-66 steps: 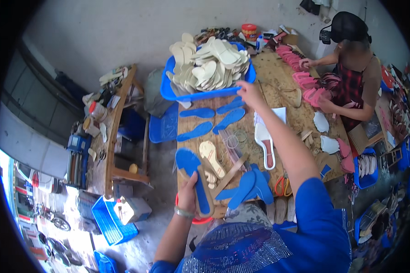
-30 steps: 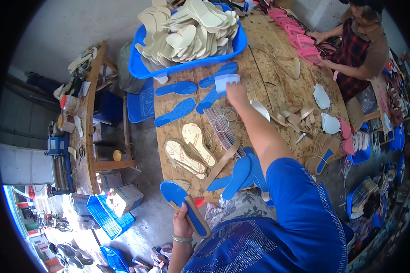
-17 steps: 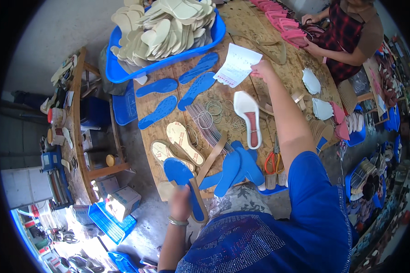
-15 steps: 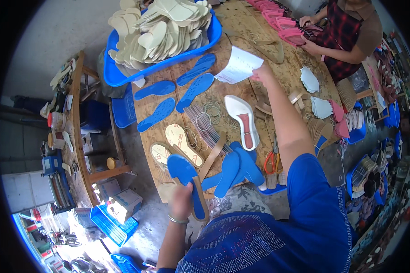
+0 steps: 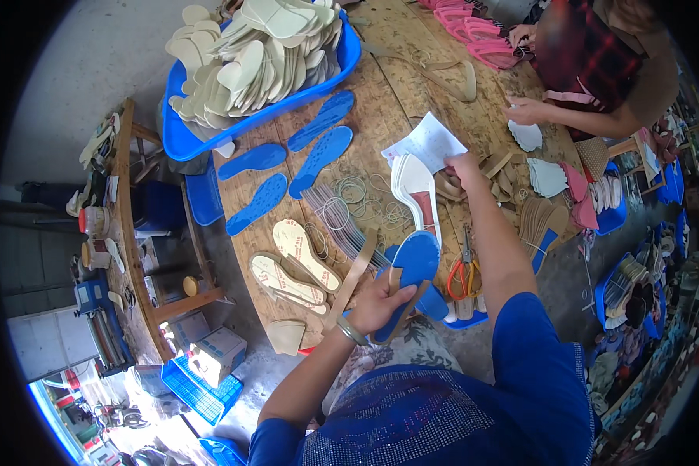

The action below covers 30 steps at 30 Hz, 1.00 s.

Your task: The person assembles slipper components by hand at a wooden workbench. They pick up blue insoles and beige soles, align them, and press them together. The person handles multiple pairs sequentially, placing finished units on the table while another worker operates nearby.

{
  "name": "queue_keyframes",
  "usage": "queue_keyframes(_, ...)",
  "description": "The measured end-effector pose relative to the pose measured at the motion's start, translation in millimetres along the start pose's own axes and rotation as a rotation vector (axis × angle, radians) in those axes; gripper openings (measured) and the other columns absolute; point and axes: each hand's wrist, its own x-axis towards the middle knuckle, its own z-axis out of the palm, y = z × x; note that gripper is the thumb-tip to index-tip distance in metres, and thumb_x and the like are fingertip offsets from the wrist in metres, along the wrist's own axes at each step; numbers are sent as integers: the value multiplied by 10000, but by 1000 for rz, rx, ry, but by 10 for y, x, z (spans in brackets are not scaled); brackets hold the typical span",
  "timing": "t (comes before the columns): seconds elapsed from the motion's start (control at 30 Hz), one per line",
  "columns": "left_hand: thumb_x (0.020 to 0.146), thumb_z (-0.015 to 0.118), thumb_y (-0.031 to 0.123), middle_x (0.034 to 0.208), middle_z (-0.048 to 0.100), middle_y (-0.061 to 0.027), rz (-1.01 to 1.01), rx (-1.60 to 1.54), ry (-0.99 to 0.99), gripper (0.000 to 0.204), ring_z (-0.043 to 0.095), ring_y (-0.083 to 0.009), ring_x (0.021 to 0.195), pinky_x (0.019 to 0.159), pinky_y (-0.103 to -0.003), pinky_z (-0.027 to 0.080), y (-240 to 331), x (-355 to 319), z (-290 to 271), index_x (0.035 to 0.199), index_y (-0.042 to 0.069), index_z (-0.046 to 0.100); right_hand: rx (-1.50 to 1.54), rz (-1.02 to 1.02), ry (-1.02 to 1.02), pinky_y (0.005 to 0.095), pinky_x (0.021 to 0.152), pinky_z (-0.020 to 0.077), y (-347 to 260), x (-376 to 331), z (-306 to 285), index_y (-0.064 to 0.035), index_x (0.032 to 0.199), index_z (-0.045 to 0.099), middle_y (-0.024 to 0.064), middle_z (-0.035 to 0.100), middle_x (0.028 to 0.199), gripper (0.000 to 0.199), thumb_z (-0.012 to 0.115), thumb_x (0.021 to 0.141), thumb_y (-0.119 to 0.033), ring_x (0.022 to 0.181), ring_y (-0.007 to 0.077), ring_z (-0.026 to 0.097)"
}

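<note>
My left hand (image 5: 379, 304) is closed on a blue insole (image 5: 419, 256) with a tan strip along its edge, held above the near edge of the table. Over the table, my right hand (image 5: 462, 167) pinches the corner of a white paper sheet (image 5: 427, 144). White soles with a reddish inner patch (image 5: 416, 186) overlap the sheet's lower edge; I cannot tell whether my right hand also touches them. Left of my left hand lie cream insoles with red print (image 5: 295, 264) and a tan strip (image 5: 353, 272). Orange-handled scissors (image 5: 464, 276) lie to the right of the held insole.
A blue tub (image 5: 264, 109) heaped with cream insoles stands at the far left. Several blue insoles (image 5: 256, 203) lie below it, beside rubber bands (image 5: 351, 190). Across the table at right, another person's hand (image 5: 526, 111) is near white pieces; pink shoe parts (image 5: 481, 39) lie beyond.
My left hand has brought the blue insole right and up, next to the white soles. My right hand has lowered the paper to the far end of those soles.
</note>
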Motion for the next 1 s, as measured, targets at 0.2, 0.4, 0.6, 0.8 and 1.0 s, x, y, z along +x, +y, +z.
queue_keyframes(0.2, 916, 568, 243, 924, 631, -9, -38, -240, 111, 263, 577, -75, 780, 714, -243, 482, -161, -155, 39, 1073, 34, 591, 20, -1, -153, 304, 538, 485, 101, -299, -71, 10, 922, 596, 87, 633, 763, 246, 685, 694, -13, 625, 186, 613)
queue_keyframes(0.4, 922, 556, 255, 949, 638, -37, -84, -548, 278, 309, 599, -95, 818, 742, -252, 496, -104, -461, -124, 1095, 2, 587, -220, -400, 391, 368, 748, 475, -73, -370, -208, 4, 1031, 570, 148, 615, 951, 374, 703, 688, -70, 869, 281, 601)
queue_keyframes(0.6, 926, 543, 241, 1022, 628, -56, 2, -694, 374, 321, 611, -122, 881, 776, -270, 508, 41, -903, -210, 1151, 14, 547, -526, -884, 216, 403, 831, 458, -1399, -853, 728, -86, 1230, 504, 195, 595, 1071, 464, 573, 775, -22, 990, 364, 570)
queue_keyframes(0.8, 899, 577, 301, 879, 646, -81, 83, -680, 403, 310, 630, -160, 761, 718, -286, 516, 288, -1126, -111, 1055, 34, 588, -597, -1012, -15, 327, 702, 480, -3243, -1309, 1452, -88, 1271, 487, 133, 621, 922, 464, 540, 812, -48, 801, 220, 598)
queue_keyframes(1.0, 912, 544, 312, 877, 639, -86, 296, -720, 428, 313, 613, -179, 823, 769, -315, 495, 385, -1685, -128, 1056, 36, 570, -287, -787, -1342, 293, 735, 485, -2503, -2810, 1917, -57, 1076, 604, 27, 640, 923, 254, 551, 890, -221, 833, 131, 598)
